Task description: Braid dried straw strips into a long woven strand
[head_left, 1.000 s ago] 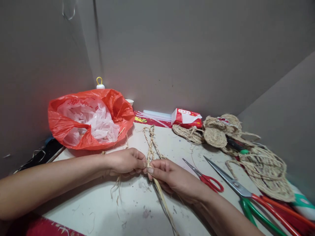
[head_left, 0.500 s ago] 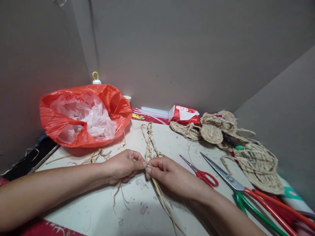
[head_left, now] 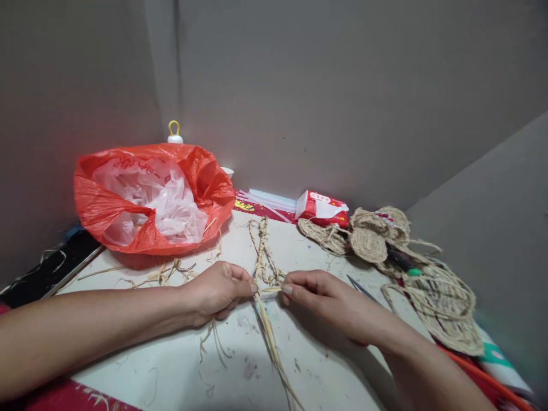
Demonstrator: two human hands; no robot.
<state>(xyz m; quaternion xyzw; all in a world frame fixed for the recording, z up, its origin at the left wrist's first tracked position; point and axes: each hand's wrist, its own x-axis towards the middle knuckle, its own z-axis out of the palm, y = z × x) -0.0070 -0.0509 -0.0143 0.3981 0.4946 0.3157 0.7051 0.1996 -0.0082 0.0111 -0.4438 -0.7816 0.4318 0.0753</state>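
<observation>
Hands (head_left: 226, 288) (head_left: 319, 299) now farther apart, straw strand (head_left: 270, 290) stretched between them

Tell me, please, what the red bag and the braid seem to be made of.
Bag: thin plastic film, slightly glossy, judging by its sharp crinkles and highlights.
Braid: dry plant fibre, perhaps raffia or straw, matte, going by its tan colour and the flat, frayed strands.
</observation>
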